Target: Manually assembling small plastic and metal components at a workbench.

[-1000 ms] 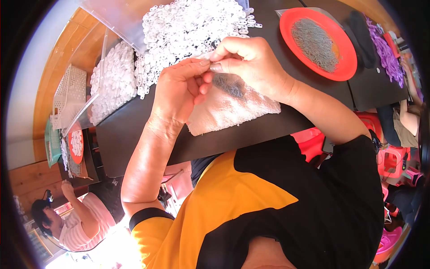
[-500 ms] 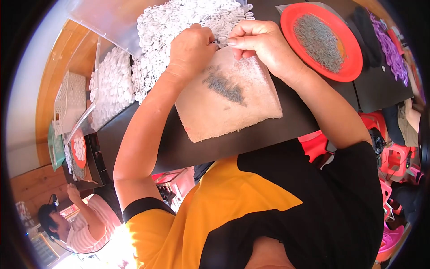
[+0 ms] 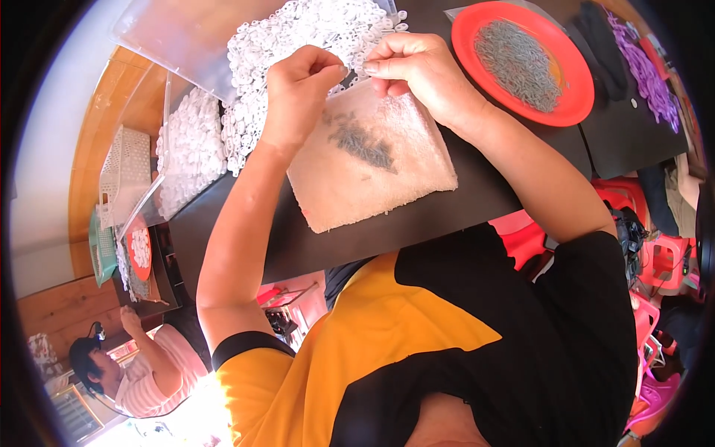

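Note:
My left hand [image 3: 298,93] is closed in a pinch, with a small dark thing at its fingertips too tiny to name. Facing it, my right hand [image 3: 421,74] pinches thumb against fingers; what it grips, if anything, cannot be made out. Both are above the far edge of a folded beige towel [image 3: 357,201]. On the towel lies a patch of small thin grey pins [image 3: 363,145], like nails or screws. Beyond my hands spreads a heap of small white oval pieces with holes [image 3: 257,74].
A red plate [image 3: 581,97] of similar grey pins stands at the right on the dark table [image 3: 477,208]. Clear plastic bins [image 3: 167,41] and more white pieces [image 3: 190,138] are at the left. Purple strips [image 3: 644,71] lie far right. Another person [image 3: 153,372] sits lower left.
My hands have drawn slightly apart, and the left has turned so its thumb and fingertips show. The whole view has shifted a little.

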Available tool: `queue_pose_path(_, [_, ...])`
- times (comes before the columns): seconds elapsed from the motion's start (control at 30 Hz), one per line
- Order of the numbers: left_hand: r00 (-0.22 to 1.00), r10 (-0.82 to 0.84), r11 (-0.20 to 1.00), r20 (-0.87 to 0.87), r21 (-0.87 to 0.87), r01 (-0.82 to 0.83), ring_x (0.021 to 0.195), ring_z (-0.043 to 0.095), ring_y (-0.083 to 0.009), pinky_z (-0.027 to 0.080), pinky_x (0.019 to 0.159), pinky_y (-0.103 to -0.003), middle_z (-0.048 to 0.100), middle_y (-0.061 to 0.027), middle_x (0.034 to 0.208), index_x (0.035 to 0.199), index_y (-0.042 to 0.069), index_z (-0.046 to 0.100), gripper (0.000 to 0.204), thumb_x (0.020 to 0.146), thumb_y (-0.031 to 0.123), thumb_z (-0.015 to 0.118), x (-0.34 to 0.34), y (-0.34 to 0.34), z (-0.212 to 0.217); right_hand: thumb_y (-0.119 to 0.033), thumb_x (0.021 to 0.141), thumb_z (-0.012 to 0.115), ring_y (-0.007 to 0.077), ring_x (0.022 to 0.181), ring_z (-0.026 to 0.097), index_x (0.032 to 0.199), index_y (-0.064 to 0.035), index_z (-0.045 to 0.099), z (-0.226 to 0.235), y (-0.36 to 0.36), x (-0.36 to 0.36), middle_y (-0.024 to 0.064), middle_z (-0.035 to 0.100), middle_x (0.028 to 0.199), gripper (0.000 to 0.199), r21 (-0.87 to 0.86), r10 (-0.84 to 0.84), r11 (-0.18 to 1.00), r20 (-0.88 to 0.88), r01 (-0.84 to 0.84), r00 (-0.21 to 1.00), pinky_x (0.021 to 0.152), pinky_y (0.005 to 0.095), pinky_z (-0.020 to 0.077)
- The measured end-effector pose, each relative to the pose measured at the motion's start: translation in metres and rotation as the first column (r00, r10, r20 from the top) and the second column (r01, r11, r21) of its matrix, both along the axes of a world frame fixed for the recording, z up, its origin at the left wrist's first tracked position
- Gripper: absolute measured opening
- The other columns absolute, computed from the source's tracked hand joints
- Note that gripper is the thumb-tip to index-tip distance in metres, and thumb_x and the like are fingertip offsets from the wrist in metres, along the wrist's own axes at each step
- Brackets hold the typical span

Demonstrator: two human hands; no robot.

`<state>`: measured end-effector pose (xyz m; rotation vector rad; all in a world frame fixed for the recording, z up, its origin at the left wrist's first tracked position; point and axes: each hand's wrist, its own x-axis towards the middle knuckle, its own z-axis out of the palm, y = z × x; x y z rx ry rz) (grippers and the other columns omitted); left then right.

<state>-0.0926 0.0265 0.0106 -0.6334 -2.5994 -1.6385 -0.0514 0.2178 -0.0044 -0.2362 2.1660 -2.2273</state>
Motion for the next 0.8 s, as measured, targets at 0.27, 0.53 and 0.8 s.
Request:
queue_pose_path(0.27, [0.983,-0.045,0.989,-0.18,0.131,0.069,0.068,0.05,-0.0018,0.04,0.059,-0.017,0.062,0.0038,0.079,0.092,0.005,0.067,0.005,0.087,0.005,0.069,0.053,0.0,0.002,-0.012,0.09,0.061,0.0114,0.073,0.064,0.094,-0.0004,0.065,0.009,-0.012,0.017,0.0053,0.067,0.08,0.013,-0.22,0.104,0.972,0.107,-0.078,0.989,0.066,0.0236,0.0491])
queue_pose_path(0.53, [0.984,0.098,0.932,0.149,0.334,-0.144,0.064,0.054,-0.007,0.042,0.054,-0.021,0.064,-0.0029,0.078,0.091,-0.001,0.066,0.015,0.082,0.008,0.074,0.067,0.006,0.007,-0.004,0.088,0.064,0.0116,0.072,0.062,0.089,-0.0006,0.065,0.01,-0.021,0.024,0.0057,0.065,0.081,0.004,-0.181,-0.025,0.983,-0.05,0.016,0.998,0.065,0.0247,0.0511])
queue_pose_path(0.8, [0.876,-0.091,0.761,0.473,0.601,-0.245,0.058,0.056,-0.0132,0.042,0.049,-0.025,0.065,-0.0111,0.078,0.092,-0.004,0.064,0.012,0.084,0.005,0.066,0.066,0.002,-0.004,0.0,0.087,0.064,0.0078,0.068,0.053,0.087,0.0009,0.06,0.005,-0.032,0.029,0.0024,0.061,0.078,0.004,-0.116,-0.034,0.993,-0.208,0.01,0.978,0.062,0.0229,0.0461])
